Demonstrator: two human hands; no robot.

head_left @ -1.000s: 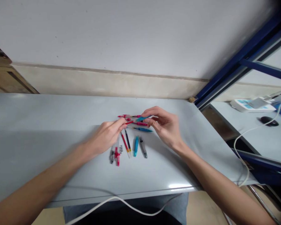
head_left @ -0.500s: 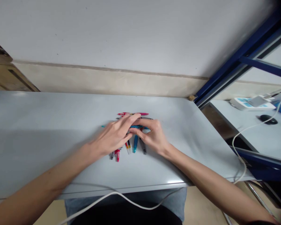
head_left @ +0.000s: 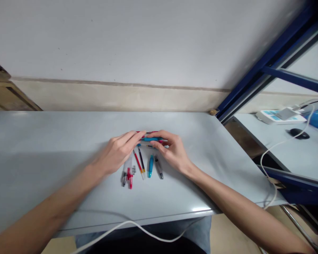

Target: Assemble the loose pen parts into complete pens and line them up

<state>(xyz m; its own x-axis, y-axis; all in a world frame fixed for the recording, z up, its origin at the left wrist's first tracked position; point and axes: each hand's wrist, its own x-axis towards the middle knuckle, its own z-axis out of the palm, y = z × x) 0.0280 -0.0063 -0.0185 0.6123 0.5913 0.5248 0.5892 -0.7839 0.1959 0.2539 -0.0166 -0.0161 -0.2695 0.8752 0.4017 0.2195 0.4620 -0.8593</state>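
A blue pen (head_left: 151, 139) lies crosswise between my two hands, above other pens on the table. My right hand (head_left: 173, 150) pinches its right part between thumb and fingers. The fingers of my left hand (head_left: 122, 150) close over its left end; the left thumb is mostly hidden. Below them lie a red refill (head_left: 138, 163), a black refill (head_left: 141, 160), a blue pen grip piece (head_left: 151, 166) and a grey one (head_left: 158, 167). Beside my left hand are clear pen parts with a red tip (head_left: 130, 180) and a black tip (head_left: 124, 179). Pens behind my fingers are partly covered.
The grey table (head_left: 55, 134) runs along a wall. A white cable (head_left: 148, 233) hangs across its front edge. To the right, past a blue metal frame (head_left: 243, 81), a second table holds a black mouse (head_left: 299, 133) and a white power strip (head_left: 278, 116).
My hands have drawn slightly apart, with the left moving left, so the blue pen and the refills show more. The view has shifted a little.
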